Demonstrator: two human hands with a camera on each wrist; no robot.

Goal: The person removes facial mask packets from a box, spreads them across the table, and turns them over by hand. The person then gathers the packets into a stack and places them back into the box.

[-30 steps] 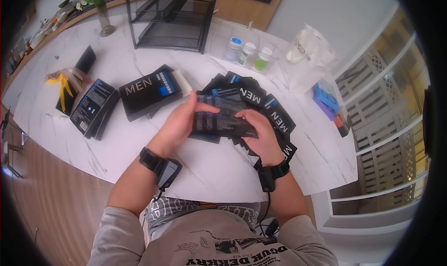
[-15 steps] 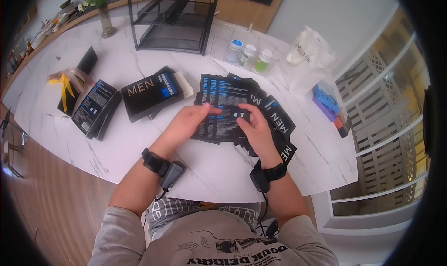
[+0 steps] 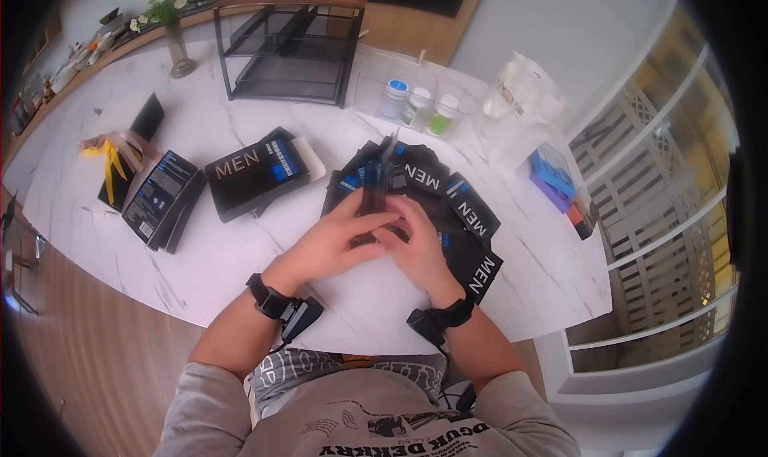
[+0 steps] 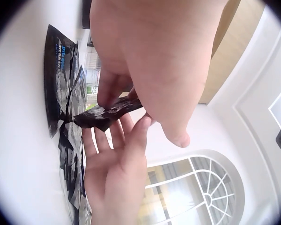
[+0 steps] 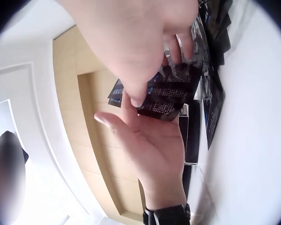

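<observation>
Black foil sachets (image 3: 375, 190) with blue print stand roughly upright between my two hands, motion-blurred in the head view. My left hand (image 3: 324, 246) has its fingers along one face of them, its thumb apart. On the opposite face lie the fingers of my right hand (image 3: 418, 247). In the right wrist view the right thumb presses near a lower corner of the sachets (image 5: 166, 96), close to the left index finger. Just beyond and beneath the hands, a fanned pile of similar sachets (image 3: 468, 209) marked MEN covers the table.
Left of the pile lies a black MEN box (image 3: 254, 173), its white flap open. Farther left are dark cartons (image 3: 160, 197) and a black box with a yellow ribbon (image 3: 110, 165). A wire rack (image 3: 292, 49), bottles (image 3: 418, 107), a white bag (image 3: 524, 89) and blue box (image 3: 552, 169) stand around.
The sachets, flat with their printed back facing up half a second ago, are turned up on edge. Both hands have come closer together and nearer my body.
</observation>
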